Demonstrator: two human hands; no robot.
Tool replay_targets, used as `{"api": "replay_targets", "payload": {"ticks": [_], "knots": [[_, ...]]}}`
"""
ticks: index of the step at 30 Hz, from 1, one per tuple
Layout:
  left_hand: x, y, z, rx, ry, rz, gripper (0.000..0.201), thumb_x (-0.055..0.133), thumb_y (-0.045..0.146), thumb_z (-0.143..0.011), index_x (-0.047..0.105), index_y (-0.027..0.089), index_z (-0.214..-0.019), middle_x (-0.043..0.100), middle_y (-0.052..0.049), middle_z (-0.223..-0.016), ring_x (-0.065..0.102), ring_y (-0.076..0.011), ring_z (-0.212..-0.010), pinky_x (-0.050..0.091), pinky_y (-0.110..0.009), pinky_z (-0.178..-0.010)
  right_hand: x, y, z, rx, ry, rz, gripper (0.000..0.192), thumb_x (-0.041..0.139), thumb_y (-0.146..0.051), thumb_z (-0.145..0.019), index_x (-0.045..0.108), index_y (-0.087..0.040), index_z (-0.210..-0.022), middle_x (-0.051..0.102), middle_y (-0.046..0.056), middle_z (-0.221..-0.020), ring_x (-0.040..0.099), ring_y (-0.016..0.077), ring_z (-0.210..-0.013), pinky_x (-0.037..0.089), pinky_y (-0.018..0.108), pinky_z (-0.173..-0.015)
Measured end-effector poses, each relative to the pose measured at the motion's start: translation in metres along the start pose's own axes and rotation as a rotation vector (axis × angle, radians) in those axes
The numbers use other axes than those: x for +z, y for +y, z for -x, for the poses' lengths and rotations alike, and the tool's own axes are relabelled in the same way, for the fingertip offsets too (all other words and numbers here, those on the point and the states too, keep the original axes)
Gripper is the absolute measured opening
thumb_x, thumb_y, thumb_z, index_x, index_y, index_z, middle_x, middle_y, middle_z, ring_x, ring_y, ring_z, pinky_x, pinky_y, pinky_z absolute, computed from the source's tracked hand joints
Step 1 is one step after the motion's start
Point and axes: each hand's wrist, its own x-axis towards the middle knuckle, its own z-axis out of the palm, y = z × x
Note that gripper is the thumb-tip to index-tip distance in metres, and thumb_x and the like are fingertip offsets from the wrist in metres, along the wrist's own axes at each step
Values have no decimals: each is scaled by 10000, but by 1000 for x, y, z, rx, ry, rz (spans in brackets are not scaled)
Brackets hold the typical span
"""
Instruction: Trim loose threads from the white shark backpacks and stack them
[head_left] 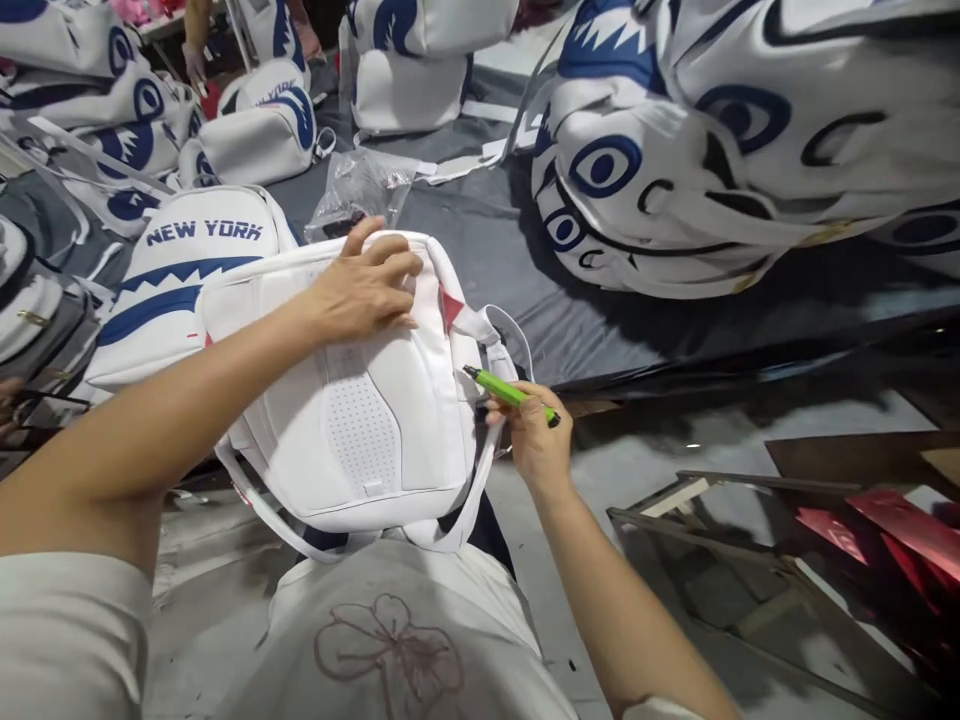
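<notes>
While the left hand lies flat, fingers spread, on one white backpack resting against the person's lap, the right hand pinches one green pen-like tool beside its strap. One "NEW YORK" backpack lies just behind.

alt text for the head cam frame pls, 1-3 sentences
A person's left hand presses flat on a white backpack lying back-up, while the right hand holds a green lighter beside its strap. More white-and-blue printed backpacks lie piled on the dark table.
</notes>
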Motion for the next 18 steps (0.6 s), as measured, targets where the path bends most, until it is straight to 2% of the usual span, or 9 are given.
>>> {"api": "replay_targets", "payload": {"ticks": [3,5,7,10,13,18], "knots": [[2,9,4,-25,-32,27,394,468,528,-963,663,193,-892,571,-61,-1339,404,-271,-1343,57,-568,-1238,-5,-25,10,-26,-106,-57,440,694,-527,-861,648,-217,-1169,760,28,-808,667,163,-545,558,317,-574],[9,24,8,-6,-72,39,418,520,594,-921,666,203,-939,591,-74,-1287,450,-279,-1273,79,-598,-1235,3,-41,16,-59,-135,18,404,745,-429,-842,654,-229,-1181,760,22,-868,697,166,-640,588,342,-671],[18,39,11,18,-87,55,461,612,660,-841,666,221,-972,603,-81,-1224,474,-291,-1212,79,-638,-1229,14,-49,19,-74,-142,136,387,801,-374,-784,675,-224,-1118,735,4,-837,695,169,-687,587,332,-686],[31,53,16,-10,-48,61,448,718,615,-781,663,232,-1007,597,-83,-1184,424,-334,-1261,59,-717,-1203,27,-44,20,-100,-8,261,298,790,-399,-777,659,-206,-963,654,-28,-710,622,135,-566,530,272,-555],[40,60,21,-18,-14,100,319,747,490,-802,655,232,-965,604,-71,-1163,363,-363,-1333,34,-760,-1180,35,-31,20,-161,143,268,263,687,-456,-856,594,-210,-864,574,-55,-605,537,109,-441,460,246,-455],[49,59,29,18,53,209,224,671,467,-872,634,246,-872,631,-36,-1151,385,-344,-1362,-65,-713,-1199,44,-21,20,-223,87,337,221,640,-420,-913,640,-200,-912,628,-23,-667,593,125,-500,474,256,-487]]}}
